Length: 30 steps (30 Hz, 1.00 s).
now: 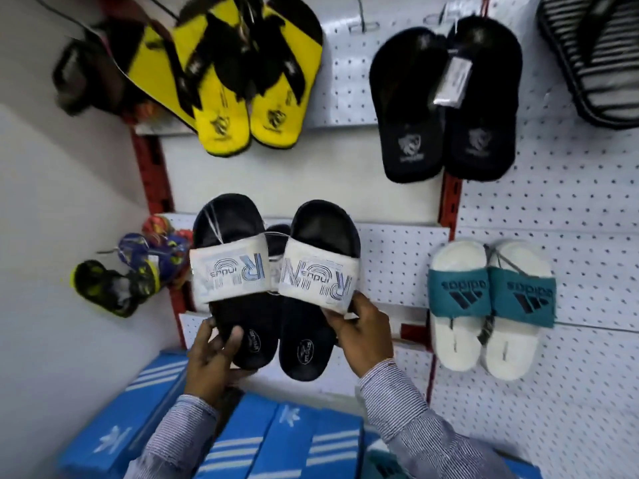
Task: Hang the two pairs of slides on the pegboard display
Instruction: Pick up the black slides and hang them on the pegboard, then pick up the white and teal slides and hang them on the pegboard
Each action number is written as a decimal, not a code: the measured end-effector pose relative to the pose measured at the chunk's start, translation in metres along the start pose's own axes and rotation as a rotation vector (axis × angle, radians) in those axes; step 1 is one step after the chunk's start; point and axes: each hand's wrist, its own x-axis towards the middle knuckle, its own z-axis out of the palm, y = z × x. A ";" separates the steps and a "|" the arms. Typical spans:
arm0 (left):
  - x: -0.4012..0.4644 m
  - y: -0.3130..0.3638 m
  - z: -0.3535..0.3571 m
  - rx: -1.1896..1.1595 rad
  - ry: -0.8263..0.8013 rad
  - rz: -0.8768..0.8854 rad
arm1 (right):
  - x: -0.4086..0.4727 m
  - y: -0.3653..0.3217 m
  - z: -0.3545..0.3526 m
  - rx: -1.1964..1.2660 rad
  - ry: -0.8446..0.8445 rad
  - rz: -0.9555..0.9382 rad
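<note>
A pair of black foam slides (pixel 273 288) with white printed straps sits toes-up against the white perforated pegboard (pixel 570 209). The left hand (pixel 212 361) grips one heel; the right hand (pixel 363 333) pinches the other strap's edge. White slides with teal straps (pixel 491 305) hang just beside.

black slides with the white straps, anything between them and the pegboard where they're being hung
Nothing visible. Both hands hold the black slides at the heels against bare pegboard, apart from the white slides.
</note>
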 end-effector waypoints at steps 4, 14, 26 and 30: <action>0.025 0.016 0.003 0.083 0.116 -0.083 | 0.018 -0.009 0.018 -0.010 0.052 0.143; 0.075 -0.043 0.002 0.250 -0.008 -0.416 | 0.067 0.029 0.029 -0.344 -0.072 0.358; -0.007 -0.104 0.019 1.100 -0.008 0.469 | -0.016 0.108 -0.011 -0.462 -0.099 -0.081; -0.053 -0.149 0.040 1.449 -0.337 0.647 | -0.068 0.162 -0.049 -0.853 -0.151 -0.154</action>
